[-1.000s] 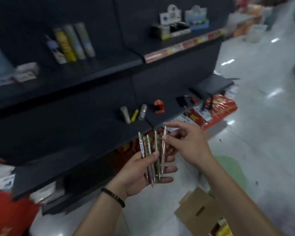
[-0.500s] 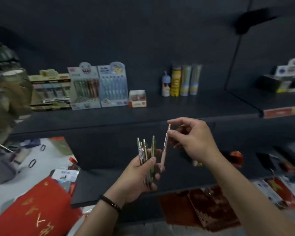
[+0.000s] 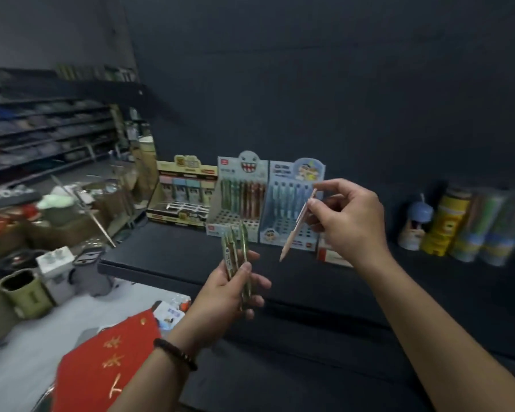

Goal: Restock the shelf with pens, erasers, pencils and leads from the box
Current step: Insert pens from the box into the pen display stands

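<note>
Head cam, the only view here, so: this looks like the slotting-pens-into-the-displays step. The right hand [image 3: 348, 221] pinches one pinkish pen [image 3: 297, 226] near its top between thumb and forefinger. The pen's tip hangs down and to the left, just in front of the blue display stand [image 3: 280, 188], and the other fingers are loosely curled and spread, off the pen. The left hand [image 3: 220, 295] grips a small bunch of green pens [image 3: 235, 251] upright, fingers wrapped round the lower halves, thumb pressed across the front. Both hands hover over the front of the dark shelf [image 3: 161, 257], touching nothing on it. My guess is the pink one goes into the monster-face stand [image 3: 238, 173] next door, which means lining the tip up over a free hole. It's too blurry to tell which holes are free
</note>
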The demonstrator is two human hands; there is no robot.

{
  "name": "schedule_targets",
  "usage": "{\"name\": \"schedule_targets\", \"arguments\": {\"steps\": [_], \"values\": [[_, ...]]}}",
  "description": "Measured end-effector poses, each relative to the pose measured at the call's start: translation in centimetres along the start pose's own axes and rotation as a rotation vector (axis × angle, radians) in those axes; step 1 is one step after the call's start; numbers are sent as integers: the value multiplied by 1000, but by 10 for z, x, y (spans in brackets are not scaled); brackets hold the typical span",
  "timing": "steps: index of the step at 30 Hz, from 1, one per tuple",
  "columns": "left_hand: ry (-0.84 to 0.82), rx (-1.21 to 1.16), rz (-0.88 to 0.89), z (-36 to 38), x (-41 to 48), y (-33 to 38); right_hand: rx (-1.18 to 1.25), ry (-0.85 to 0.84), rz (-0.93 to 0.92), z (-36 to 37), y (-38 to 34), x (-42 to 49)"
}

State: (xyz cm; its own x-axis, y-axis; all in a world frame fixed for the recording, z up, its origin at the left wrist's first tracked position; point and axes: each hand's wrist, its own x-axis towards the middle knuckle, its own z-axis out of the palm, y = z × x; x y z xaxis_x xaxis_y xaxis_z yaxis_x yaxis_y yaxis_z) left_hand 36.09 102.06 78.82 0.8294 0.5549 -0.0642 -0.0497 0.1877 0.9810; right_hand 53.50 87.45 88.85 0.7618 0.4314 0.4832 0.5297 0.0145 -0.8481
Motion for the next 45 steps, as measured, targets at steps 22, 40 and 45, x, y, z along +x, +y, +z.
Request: {"name": "schedule_targets", "arguments": {"steps": [22,40,45], "values": [[-348,228,127,-158,220,46,-539,220,-121,193,71,133],[-395,-73,-27,-179,235,21,-728,62,-5,204,91,153],[-411,-89,12,-181,229,27,-760,12,4,201,68,155]]}}
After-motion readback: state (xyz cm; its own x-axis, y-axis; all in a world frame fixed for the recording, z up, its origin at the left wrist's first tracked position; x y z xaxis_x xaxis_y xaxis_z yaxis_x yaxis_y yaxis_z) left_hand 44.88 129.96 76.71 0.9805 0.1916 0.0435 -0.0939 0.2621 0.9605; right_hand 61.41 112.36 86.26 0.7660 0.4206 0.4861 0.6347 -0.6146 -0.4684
